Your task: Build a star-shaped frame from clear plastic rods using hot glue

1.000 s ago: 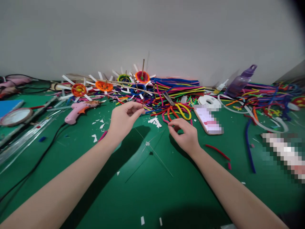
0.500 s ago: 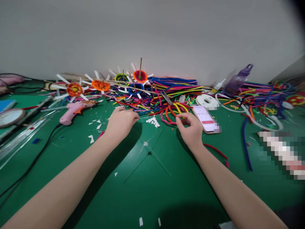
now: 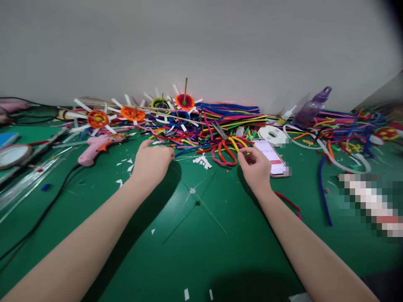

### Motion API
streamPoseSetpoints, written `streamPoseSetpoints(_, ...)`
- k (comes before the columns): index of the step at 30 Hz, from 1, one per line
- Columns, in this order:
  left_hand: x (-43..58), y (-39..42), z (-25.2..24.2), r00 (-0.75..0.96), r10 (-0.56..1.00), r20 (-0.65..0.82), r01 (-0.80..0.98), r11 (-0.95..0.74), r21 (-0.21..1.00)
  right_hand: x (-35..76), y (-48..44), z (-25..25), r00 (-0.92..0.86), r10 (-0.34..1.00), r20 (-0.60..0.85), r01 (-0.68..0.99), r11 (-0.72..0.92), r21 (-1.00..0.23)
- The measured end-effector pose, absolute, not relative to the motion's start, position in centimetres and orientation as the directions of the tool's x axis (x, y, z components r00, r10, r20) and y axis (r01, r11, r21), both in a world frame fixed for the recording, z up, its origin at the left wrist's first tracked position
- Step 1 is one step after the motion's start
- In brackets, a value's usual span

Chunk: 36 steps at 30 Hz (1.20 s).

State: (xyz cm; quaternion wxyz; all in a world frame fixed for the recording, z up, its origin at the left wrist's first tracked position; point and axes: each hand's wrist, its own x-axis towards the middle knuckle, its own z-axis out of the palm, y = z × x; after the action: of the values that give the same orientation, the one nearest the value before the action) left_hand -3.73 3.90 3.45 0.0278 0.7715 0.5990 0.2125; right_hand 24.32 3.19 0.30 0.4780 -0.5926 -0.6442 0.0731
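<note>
My left hand [image 3: 153, 165] is above the table at centre left, back of the hand up and fingers pinched together. A faint thin line runs rightward from near its fingertips; I cannot tell whether it is held. Across from it, my right hand [image 3: 256, 170] is closed in a pinch beside the phone [image 3: 273, 161], and what is between its fingers is too small to make out. Between and below my hands is a cross of thin clear strands [image 3: 209, 212] with a small whitish centre. Orange-handled scissors [image 3: 227, 156] lie just left of my right hand.
A pink glue gun [image 3: 91, 152] lies at left with its black cord. Along the wall are flower-like pieces [image 3: 133, 113], bundled pipe cleaners [image 3: 233, 110], a white spool [image 3: 272, 135] and a purple bottle [image 3: 310, 110]. White paper scraps [image 3: 202, 161] dot the green table [image 3: 252, 256].
My hands have moved apart: the left a little to the left, the right a little to the right. Both stay pinched. The clear cross stays in place.
</note>
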Motion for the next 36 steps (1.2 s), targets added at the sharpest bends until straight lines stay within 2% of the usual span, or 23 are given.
streamPoseSetpoints(3,-3.7,3.7,4.0,0.247,0.905,0.347,0.943,-0.306,0.128,24.6,3.6,0.0,0.090,0.836,0.542,0.735,0.312,-0.602)
streamPoseSetpoints(5,-3.6,3.4,4.8,0.239,0.890,0.388,0.938,-0.314,0.144,24.8,4.0,-0.4,0.037,0.827,0.562,0.764,0.339,-0.549)
streamPoseSetpoints(6,-3.6,3.2,5.3,0.212,0.889,0.405,0.927,-0.315,0.205,24.9,4.2,-0.6,0.019,0.822,0.569,0.775,0.347,-0.528)
streamPoseSetpoints(8,-3.5,2.8,6.1,0.125,0.905,0.407,0.858,-0.305,0.414,25.0,4.7,-1.0,0.006,0.828,0.560,0.794,0.336,-0.506)
streamPoseSetpoints(10,-3.4,2.4,6.8,0.040,0.936,0.349,0.708,-0.273,0.651,25.1,5.3,-1.3,0.005,0.856,0.518,0.817,0.295,-0.495)
streamPoseSetpoints(12,-3.3,2.3,7.0,-0.019,0.967,0.256,0.508,-0.211,0.835,25.0,5.9,-1.2,-0.002,0.883,0.470,0.861,0.241,-0.448)
streamPoseSetpoints(15,-3.4,2.6,6.8,-0.066,0.993,0.101,0.304,-0.076,0.950,24.7,6.9,-0.5,-0.036,0.920,0.391,0.935,0.169,-0.313)
streamPoseSetpoints(18,-3.7,3.1,6.4,-0.083,0.996,0.028,0.308,-0.001,0.951,24.2,7.9,0.7,-0.005,0.969,0.248,0.969,0.065,-0.238)
streamPoseSetpoints(21,-4.3,3.4,6.3,-0.068,0.995,0.067,0.464,-0.028,0.885,23.7,8.6,1.7,0.061,0.988,0.144,0.971,-0.025,-0.238)
streamPoseSetpoints(24,-4.9,3.5,6.5,0.016,0.980,0.197,0.683,-0.154,0.714,23.2,9.0,2.2,0.077,0.984,0.158,0.968,-0.036,-0.247)
streamPoseSetpoints(27,-5.4,3.5,6.9,0.095,0.940,0.326,0.762,-0.280,0.584,22.9,9.1,2.6,0.097,0.957,0.273,0.958,-0.015,-0.288)
streamPoseSetpoints(31,-5.8,3.2,7.6,-0.002,0.899,0.438,0.768,-0.280,0.577,23.1,8.8,3.7,0.156,0.910,0.384,0.924,0.003,-0.383)
streamPoseSetpoints(33,-6.0,3.1,7.9,-0.082,0.858,0.507,0.754,-0.279,0.594,23.3,8.2,4.8,0.129,0.924,0.359,0.911,0.032,-0.410)
streamPoseSetpoints(36,-6.2,2.9,8.1,-0.148,0.815,0.561,0.724,-0.297,0.622,23.2,6.5,6.5,-0.067,0.971,0.229,0.869,0.169,-0.465)
